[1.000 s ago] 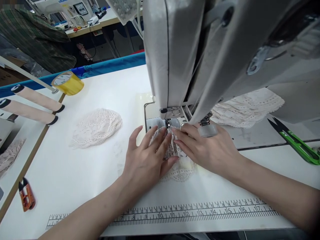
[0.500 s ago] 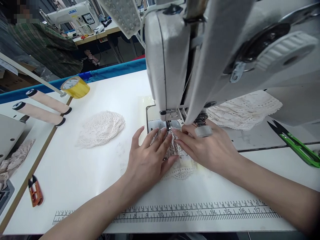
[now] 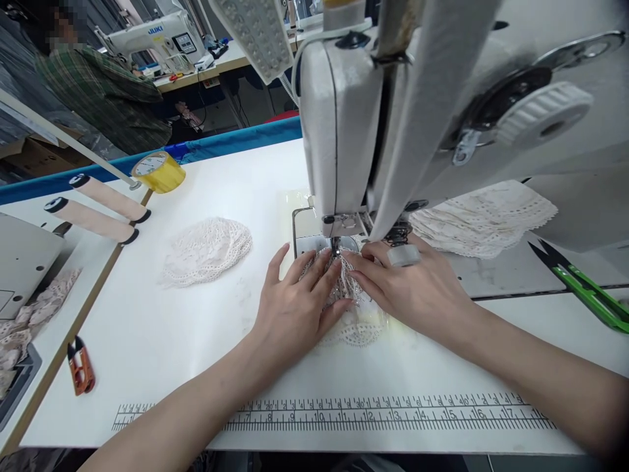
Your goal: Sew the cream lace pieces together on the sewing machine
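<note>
A white lace piece (image 3: 361, 333) lies under the needle and presser foot (image 3: 335, 246) of a sewing machine (image 3: 339, 131), gathered into folds near the foot. My left hand (image 3: 295, 298) rests flat on its left side, fingers spread, fingertips close to the foot. From the right, my right hand (image 3: 415, 278) has thumb and bent fingers on the gathered lace beside the foot, seeming to pinch a fold. Part of the lace is hidden beneath both hands.
Left of the hands lies another lace piece (image 3: 209, 252); a lace stack (image 3: 484, 219) sits behind the right hand. Around them are green snips (image 3: 582, 285), orange snips (image 3: 81, 367), yellow tape (image 3: 160, 172) and thread cones (image 3: 93, 219). A person (image 3: 98, 98) sits beyond the blue edge.
The whole view has shifted slightly, so things appear a little further right. Both hands stay on the lace at the foot, with hardly any movement relative to the machine.
</note>
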Demonstrator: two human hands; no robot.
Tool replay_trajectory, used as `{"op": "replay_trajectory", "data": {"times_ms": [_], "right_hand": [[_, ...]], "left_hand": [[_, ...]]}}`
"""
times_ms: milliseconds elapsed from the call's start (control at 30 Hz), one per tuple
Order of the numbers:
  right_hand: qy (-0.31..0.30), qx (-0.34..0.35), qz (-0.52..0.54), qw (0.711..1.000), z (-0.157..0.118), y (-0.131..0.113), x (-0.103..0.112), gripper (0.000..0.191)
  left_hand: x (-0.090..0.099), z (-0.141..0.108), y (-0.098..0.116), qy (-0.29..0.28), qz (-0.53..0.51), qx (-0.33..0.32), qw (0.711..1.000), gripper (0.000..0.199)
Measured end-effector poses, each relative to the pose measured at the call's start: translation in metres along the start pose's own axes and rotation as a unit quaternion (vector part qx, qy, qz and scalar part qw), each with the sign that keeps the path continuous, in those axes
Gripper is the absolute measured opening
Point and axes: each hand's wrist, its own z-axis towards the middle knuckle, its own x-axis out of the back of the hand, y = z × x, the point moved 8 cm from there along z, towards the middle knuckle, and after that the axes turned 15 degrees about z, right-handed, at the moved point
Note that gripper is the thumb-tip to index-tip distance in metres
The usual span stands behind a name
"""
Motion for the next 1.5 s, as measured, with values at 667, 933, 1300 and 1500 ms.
{"op": "replay_trajectory", "data": {"times_ms": [667,933,1300,1500], "right_hand": [[-0.208,-0.102,0.33,0.915,-0.016,0.008,0.003,0.009],[-0.164,-0.184,0.396,0.885,-0.011,0.017,0.007,0.017],[-0.12,-0.114,0.304,0.938,-0.005,0.006,0.008,0.019],[-0.106,-0.103,0.301,0.942,-0.005,0.005,0.012,0.019]], "left_hand": [[0.031,-0.022,0.015,-0.19,-0.093,-0.074,0.974,0.032],[0.011,-0.009,0.03,-0.087,0.084,-0.042,0.992,0.02],[0.007,0.003,-0.002,-0.114,-0.094,0.04,0.988,0.029],[0.008,0.005,-0.003,-0.101,-0.142,0.028,0.984,0.034]]}}
